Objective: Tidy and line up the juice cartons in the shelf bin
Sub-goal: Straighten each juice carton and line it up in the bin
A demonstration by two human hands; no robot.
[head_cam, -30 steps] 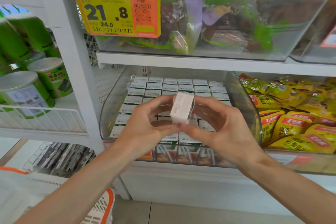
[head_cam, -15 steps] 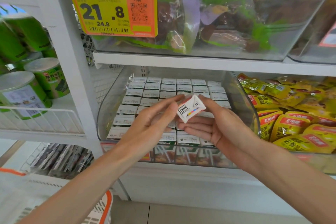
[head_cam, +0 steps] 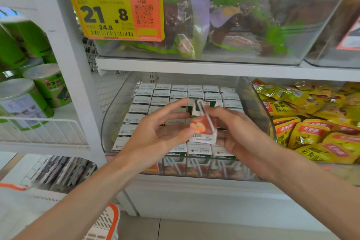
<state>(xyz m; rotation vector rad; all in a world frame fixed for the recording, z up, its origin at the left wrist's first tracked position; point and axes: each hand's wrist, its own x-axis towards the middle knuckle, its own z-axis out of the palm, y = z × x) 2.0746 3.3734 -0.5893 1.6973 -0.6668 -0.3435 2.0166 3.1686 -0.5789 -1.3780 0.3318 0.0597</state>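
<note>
While the right hand (head_cam: 239, 136) grips one juice carton (head_cam: 203, 126) just above the packed rows (head_cam: 161, 101) in the shelf bin (head_cam: 253, 103), left hand (head_cam: 155, 132) loose-fingered and touching it: turn upright, match neighbours' tops, lower squarely.

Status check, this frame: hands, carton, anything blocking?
Right hand grips small apple-print juice carton; left hand touches its side with straight fingers. Carton tilted above clear plastic bin of packed white-topped cartons. No obstruction seen.

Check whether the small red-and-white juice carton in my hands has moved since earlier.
Yes: the juice carton turned, its red fruit face now showing, and dropped slightly toward the clear plastic bin's front rim.
</note>
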